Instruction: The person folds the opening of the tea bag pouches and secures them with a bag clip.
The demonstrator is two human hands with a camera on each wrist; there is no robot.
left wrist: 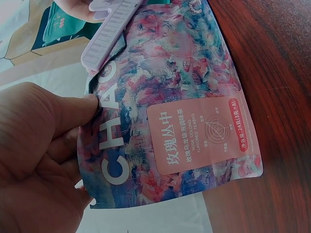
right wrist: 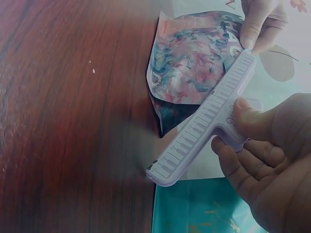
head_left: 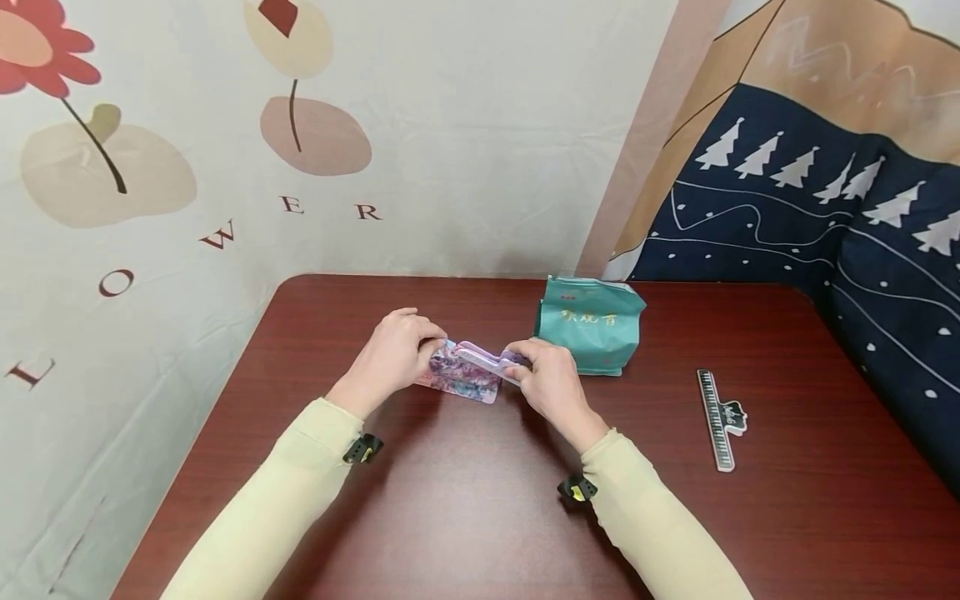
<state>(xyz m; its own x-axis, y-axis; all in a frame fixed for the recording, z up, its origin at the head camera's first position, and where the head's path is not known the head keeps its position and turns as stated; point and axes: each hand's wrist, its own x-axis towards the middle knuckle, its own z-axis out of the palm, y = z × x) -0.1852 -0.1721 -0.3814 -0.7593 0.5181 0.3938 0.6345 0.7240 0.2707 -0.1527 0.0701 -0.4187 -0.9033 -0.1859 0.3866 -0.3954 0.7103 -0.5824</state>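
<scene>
Two hands at work over one dark red-brown bench [head_left: 450, 517]. Item: left hand [head_left: 393, 354], thumb and fingers pinching one edge of a patterned pouch [head_left: 461, 381]. Item: right hand [head_left: 558, 387], thumb and fingers pinching the handle of a lilac clip [head_left: 483, 361]. Pouch location: over the bench, between the hands, the clip's bar lying across its upper edge

Shown by left wrist view only: pouch front at close range, large pale letters beginning CHA, pink label [left wrist: 201, 133] with English line ROSE OOLONG FLAVORED TEABAG. Shown by right wrist view: whole length of the clip's bar, piano-key print, and a dark folded part of the pouch just beside it. Shown by head view only: black-and-white clip [head_left: 717, 421], likewise piano-printed, lying well apart to the right; teal bag [head_left: 592, 333] whole, gold characters on its front, standing near the right hand

Hidden or cut off: clip's handle, mostly covered by the right hand in head view; some left fingers, behind the pouch in left wrist view; right hand, cropped at that view's upper edge; teal bag, cropped at the bottom of right wrist view. Hard to make out: the pouch's smallest print; whether the clip's bar has closed over the pouch edge, cannot tell
</scene>
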